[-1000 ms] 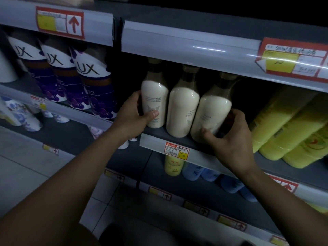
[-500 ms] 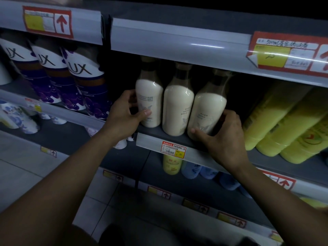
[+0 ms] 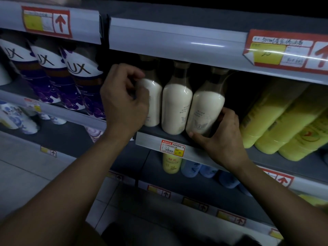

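Head view: left cream bottle (image 3: 154, 103) half behind blurred left hand (image 3: 124, 103)

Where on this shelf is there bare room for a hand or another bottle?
Best: the dark gap between the right cream bottle, gripped by the right hand, and the yellow bottles. The three cream bottles crowd together, no room between. The left hand covers the slot beside the Lux bottles.
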### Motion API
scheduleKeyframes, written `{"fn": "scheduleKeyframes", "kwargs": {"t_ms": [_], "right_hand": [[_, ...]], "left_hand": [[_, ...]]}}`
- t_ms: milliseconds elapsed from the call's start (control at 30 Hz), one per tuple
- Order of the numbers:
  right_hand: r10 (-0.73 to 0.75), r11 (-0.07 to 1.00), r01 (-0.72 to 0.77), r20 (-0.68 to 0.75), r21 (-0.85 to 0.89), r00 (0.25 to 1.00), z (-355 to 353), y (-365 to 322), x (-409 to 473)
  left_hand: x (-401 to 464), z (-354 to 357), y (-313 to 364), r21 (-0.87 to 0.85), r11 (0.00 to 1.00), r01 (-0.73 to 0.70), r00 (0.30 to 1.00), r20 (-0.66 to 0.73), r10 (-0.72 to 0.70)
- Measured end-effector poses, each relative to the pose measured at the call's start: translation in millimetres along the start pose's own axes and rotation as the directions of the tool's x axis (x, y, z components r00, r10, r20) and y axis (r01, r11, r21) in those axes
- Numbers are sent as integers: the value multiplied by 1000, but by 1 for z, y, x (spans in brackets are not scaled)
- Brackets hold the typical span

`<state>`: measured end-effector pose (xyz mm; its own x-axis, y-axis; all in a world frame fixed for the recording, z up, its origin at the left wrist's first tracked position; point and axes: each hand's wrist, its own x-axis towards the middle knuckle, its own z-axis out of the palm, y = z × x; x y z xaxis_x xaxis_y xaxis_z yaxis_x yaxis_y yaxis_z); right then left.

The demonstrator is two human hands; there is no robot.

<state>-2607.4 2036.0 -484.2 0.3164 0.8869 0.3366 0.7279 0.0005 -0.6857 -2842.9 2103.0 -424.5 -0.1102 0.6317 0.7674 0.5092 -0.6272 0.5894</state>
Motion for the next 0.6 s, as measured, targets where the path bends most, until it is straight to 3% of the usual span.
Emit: {"fn": "scheduleKeyframes", "kwargs": {"t_ms": [133, 233, 367, 533, 600], "right_hand": [[-29, 999, 29, -2, 15, 1000, -2, 1, -2], [-31, 999, 31, -17, 12, 999, -4, 2, -3], [-16, 1000, 16, -27, 17, 1000, -6, 3, -3], [-8, 1000, 8, -5, 24, 1000, -9, 3, -4], [-7, 1000, 7, -8, 24, 1000, -9, 2, -4]], "left_hand": [[16, 15, 23, 40, 999, -36, 994, 100, 32], [23, 35, 34, 122, 991, 47, 988, 143, -64], [26, 51, 47, 268, 949, 167, 975, 101, -200], [26, 54, 45, 215, 943, 255, 957, 81, -278], [28, 52, 38, 161, 961, 225, 959, 139, -248]]}}
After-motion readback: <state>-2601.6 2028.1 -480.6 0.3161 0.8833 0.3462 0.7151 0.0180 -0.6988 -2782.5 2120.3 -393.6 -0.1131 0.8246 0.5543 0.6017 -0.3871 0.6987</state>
